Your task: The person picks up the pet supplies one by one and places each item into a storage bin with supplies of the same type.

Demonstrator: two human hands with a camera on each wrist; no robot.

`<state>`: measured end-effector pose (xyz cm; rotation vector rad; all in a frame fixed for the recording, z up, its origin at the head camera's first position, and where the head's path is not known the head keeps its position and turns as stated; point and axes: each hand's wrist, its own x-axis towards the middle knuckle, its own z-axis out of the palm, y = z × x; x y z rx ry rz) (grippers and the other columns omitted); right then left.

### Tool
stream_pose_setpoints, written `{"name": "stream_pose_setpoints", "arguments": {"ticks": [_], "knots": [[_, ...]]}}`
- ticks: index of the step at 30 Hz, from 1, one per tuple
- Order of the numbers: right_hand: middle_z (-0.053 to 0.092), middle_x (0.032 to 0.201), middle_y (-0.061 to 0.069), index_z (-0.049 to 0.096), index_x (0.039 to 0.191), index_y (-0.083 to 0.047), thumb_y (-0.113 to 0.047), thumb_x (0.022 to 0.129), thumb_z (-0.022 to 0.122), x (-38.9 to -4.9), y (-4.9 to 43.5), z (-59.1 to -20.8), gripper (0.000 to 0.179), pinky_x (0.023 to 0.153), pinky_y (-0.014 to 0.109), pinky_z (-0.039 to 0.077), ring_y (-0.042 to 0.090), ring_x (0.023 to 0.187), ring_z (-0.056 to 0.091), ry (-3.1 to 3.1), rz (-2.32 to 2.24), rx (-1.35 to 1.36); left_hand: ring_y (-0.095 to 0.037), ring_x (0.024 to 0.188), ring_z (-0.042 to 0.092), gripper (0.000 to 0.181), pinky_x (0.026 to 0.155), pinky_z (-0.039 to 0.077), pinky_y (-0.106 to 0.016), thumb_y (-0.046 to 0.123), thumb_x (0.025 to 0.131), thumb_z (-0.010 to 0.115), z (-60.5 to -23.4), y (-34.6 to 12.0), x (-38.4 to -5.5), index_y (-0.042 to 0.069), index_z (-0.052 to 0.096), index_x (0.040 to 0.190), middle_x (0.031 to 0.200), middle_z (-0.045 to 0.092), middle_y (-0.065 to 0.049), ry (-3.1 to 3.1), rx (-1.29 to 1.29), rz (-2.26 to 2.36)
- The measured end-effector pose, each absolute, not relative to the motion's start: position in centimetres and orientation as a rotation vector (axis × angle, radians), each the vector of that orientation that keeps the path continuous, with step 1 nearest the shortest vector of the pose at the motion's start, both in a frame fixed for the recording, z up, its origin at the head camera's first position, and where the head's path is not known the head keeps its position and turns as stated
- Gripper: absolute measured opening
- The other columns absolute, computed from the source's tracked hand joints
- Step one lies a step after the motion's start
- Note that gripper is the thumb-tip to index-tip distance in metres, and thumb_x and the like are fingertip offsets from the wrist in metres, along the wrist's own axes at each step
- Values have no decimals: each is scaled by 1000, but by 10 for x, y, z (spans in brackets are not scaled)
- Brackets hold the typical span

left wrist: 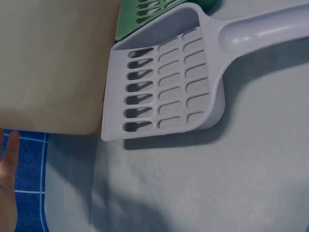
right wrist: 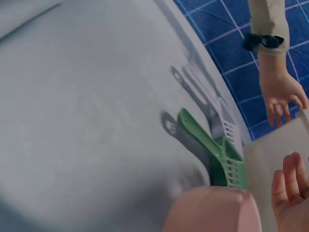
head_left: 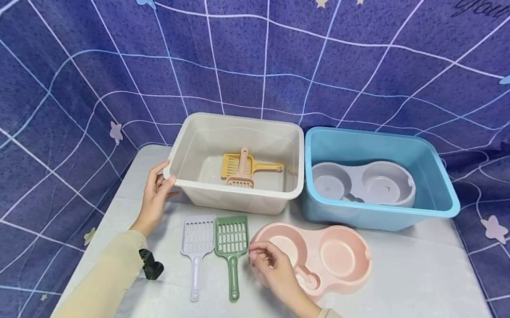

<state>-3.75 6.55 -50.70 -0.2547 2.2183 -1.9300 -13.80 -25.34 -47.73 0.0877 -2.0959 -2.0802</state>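
Beige litter tub (head_left: 232,200): located at rear of table (head_left: 418,290), L of ctr., long axis running L–R, approx. parallel to rear edge. Tub lies fwd. of both hands; left hand (head_left: 153,201) is nearer, at the near-L corner, thumb and fingers gripping the flared rim. Right hand (head_left: 273,269): fingers loosely curled, nothing held; positioned at L edge of pink double bowl (head_left: 314,245), contact can't be confirmed. Tub contents: yellow litter scoop (head_left: 265,167) w/ peach litter scoop (head_left: 242,165) laid crosswise on top. Betw. hands, near side of tub: lilac litter scoop (head_left: 197,251) and green litter scoop (head_left: 232,252), side by side, slotted ends twd. tub, handles twd. person. Pink double bowl lies R of these, long axis also approx. L–R. Blue tub (head_left: 370,218) sits immed. R of beige litter tub, containing grey double bowl (head_left: 356,177); min. lateral clearance that side. Star-print drape (head_left: 289,54) close behind both tubs. Free room: narrow strip L of beige litter tub, up to table's L edge; wider area R of pink double bowl.
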Motion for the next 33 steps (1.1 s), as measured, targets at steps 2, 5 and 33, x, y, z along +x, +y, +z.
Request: {"name": "stream_pose_setpoints", "arguments": {"ticks": [2, 5, 33], "knots": [[66, 96, 6, 69, 111, -2, -3, 92, 63, -34, 65, -510, 20, 73, 18, 48, 11, 85, 58, 2187, -1921, -244, -12, 108, 56, 50, 92, 50, -43, 7, 105, 43, -470, -250, -135, 3, 27, 152, 142, 42, -27, -2098, 85, -2079], [65, 95, 10, 67, 112, 1, -3, 92, 64, -29, 64, -510, 21, 72, 18, 48, 11, 84, 59, 2124, -1941, -226, -16, 110, 54, 50, 92, 49, -44, 8, 105, 43, -470, -249, -135, 4, 27, 152, 142, 43, -26, -2099, 90, -2072], [69, 105, 13, 64, 119, 3, -7, 92, 67, 0, 58, -547, 29, 75, 20, 52, 12, 89, 63, 2090, -1848, -283, -10, 104, 55, 49, 89, 49, -44, 8, 104, 43, -471, -246, -135, 4, 29, 152, 137, 45, -29, -2098, 116, -2035]]}}
